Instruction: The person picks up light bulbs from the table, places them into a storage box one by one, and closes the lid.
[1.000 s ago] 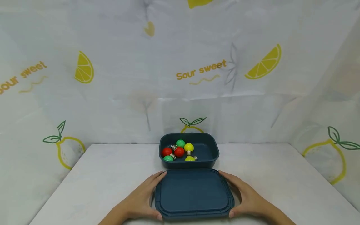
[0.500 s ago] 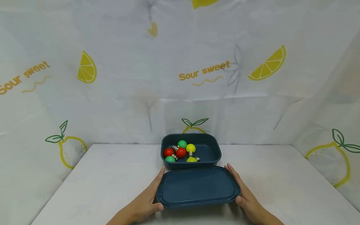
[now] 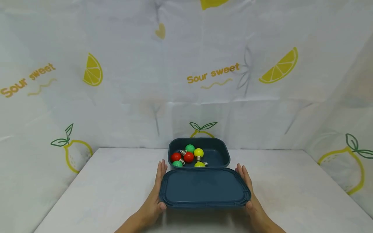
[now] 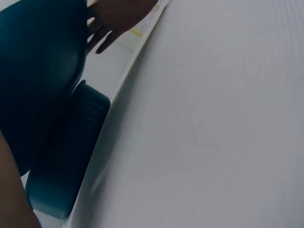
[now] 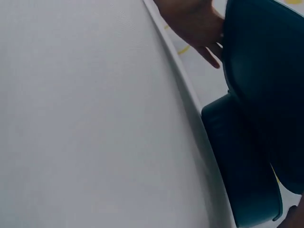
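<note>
In the head view a dark blue lid (image 3: 205, 187) is lifted off the table, its top face toward me. My left hand (image 3: 152, 203) grips its left edge, thumb at the near corner and fingers extended along the side. At the right edge my right hand (image 3: 254, 207) holds it likewise. Just beyond stands a matching dark blue box (image 3: 220, 158), uncovered. Several round light bulbs with silver screw bases lie in its left and middle part, among them a red bulb (image 3: 188, 157), a green bulb (image 3: 190, 148) and a yellow bulb (image 3: 198, 152). Both wrist views show the raised lid (image 4: 42, 61) from below.
A white table (image 3: 116, 181) carries the box near its back edge. Behind and at both sides hangs a pale cloth (image 3: 125, 81) printed with lemons and lettering.
Both hands have lifted the lid off the table. It tilted, right end higher, then levelled, and has moved closer to the box. The bulbs stay put.
</note>
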Motion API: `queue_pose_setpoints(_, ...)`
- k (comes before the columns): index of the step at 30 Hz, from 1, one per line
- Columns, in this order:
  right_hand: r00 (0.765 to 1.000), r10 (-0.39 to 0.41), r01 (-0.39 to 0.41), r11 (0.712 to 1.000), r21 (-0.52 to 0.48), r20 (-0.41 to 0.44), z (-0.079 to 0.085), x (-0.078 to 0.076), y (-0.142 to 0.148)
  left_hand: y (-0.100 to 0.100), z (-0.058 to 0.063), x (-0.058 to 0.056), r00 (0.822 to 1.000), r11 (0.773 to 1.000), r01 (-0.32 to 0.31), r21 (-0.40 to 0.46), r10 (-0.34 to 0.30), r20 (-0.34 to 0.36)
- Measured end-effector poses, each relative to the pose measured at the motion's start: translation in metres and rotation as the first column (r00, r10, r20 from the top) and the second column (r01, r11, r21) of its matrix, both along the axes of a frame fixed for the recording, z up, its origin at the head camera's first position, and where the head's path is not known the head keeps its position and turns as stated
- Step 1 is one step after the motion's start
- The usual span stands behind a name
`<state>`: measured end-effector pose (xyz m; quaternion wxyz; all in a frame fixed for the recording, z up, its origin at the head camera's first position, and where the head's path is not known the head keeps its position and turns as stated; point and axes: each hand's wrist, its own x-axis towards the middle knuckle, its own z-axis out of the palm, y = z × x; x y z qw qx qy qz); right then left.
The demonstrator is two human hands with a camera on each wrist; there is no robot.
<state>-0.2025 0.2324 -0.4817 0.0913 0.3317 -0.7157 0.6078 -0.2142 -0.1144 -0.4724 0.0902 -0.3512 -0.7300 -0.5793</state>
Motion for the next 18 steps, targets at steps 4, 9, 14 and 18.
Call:
queue_pose_setpoints(4, 0.998, -0.030, 0.025, 0.995, -0.098, -0.049, 0.014, -0.004, -0.011, 0.014, 0.008, -0.005, 0.999, 0.990, -0.042, 0.136, 0.045, -0.019)
queue_pose_setpoints(9, 0.996, -0.087, 0.088, 0.960, -0.265, 0.017, 0.044, -0.010, -0.027, 0.029, 0.023, -0.026, 0.989, 0.977, -0.093, 0.192, 0.114, -0.099)
queue_pose_setpoints(14, 0.992, -0.125, 0.117, 0.915, -0.386, 0.003, 0.070, -0.033, -0.034, 0.040, 0.045, -0.057, 0.965, 0.965, -0.112, 0.238, 0.163, -0.207)
queue_pose_setpoints(18, 0.987, -0.152, 0.116, 0.905, -0.409, -0.056, 0.085, -0.053, -0.039, 0.045, 0.062, -0.075, 0.956, 0.942, -0.136, 0.308, 0.206, -0.210)
